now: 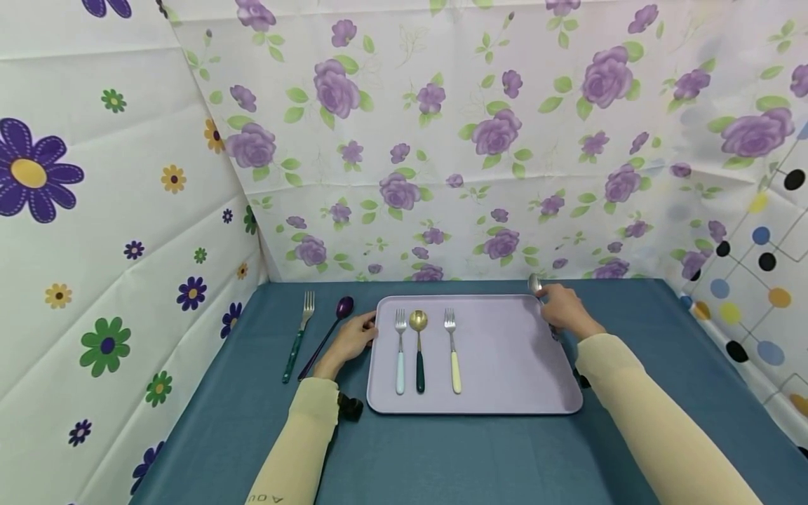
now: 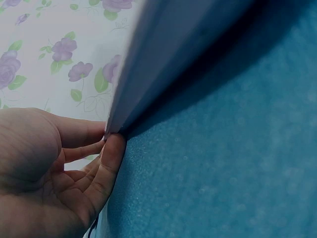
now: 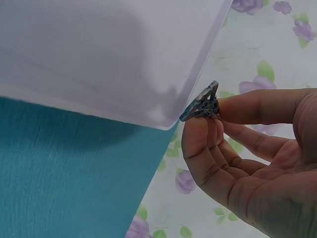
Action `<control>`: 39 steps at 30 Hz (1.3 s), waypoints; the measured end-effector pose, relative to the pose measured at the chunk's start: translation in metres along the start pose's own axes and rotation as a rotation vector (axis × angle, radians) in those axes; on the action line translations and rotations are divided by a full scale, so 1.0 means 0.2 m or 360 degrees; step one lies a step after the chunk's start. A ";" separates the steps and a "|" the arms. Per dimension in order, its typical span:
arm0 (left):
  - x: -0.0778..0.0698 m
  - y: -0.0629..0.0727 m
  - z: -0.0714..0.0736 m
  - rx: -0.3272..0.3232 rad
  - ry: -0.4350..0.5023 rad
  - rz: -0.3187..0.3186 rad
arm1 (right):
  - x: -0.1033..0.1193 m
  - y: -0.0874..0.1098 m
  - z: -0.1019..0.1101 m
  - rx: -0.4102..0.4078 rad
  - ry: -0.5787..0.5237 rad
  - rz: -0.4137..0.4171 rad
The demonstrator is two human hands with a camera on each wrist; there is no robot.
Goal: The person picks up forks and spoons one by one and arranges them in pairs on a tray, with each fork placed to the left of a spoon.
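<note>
A pale lilac tray [image 1: 499,351] lies on the blue cloth. My left hand [image 1: 353,337] pinches its left rim; in the left wrist view the thumb and fingers [image 2: 113,151] meet at the tray's edge [image 2: 148,69]. On the tray lie a fork with a light blue handle [image 1: 400,372], a gold spoon with a dark green handle [image 1: 419,372] and a fork with a yellow handle [image 1: 456,372]. By the tray's right rim, my right hand [image 1: 564,308] pinches a silver spoon [image 1: 534,283]; its ornate handle end [image 3: 203,105] shows in the right wrist view.
Left of the tray lie a fork with a green handle [image 1: 295,351] and a dark purple spoon [image 1: 344,307], beside the left hand. Flowered sheets [image 1: 442,161] stand upright behind the table and at the left; a dotted sheet [image 1: 757,280] stands at the right.
</note>
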State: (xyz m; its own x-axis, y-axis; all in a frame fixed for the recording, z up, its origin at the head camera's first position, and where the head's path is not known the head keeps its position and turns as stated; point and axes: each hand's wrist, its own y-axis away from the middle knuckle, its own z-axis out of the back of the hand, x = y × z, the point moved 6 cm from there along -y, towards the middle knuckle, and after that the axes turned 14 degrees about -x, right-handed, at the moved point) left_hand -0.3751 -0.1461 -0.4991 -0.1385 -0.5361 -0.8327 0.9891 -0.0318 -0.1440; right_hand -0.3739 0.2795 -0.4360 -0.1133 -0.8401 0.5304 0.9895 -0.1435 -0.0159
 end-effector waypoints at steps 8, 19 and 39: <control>-0.01 0.00 0.00 -0.0013 -0.0008 -0.0017 | 0.04 0.02 -0.03 0.0009 0.0001 0.0036; 0.02 -0.01 -0.01 -0.0005 -0.0038 -0.0010 | 0.08 0.04 -0.09 0.0012 0.0013 0.0047; 0.01 -0.01 0.00 0.0012 -0.0041 0.0000 | 0.20 0.06 -0.20 0.0033 -0.0011 0.0092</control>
State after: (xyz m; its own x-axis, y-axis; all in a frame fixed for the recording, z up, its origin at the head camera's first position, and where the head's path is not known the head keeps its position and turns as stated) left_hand -0.3772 -0.1465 -0.5008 -0.1373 -0.5574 -0.8188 0.9894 -0.0381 -0.1400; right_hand -0.3702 0.2229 -0.4490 -0.0554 -0.8432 0.5348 0.9961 -0.0839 -0.0290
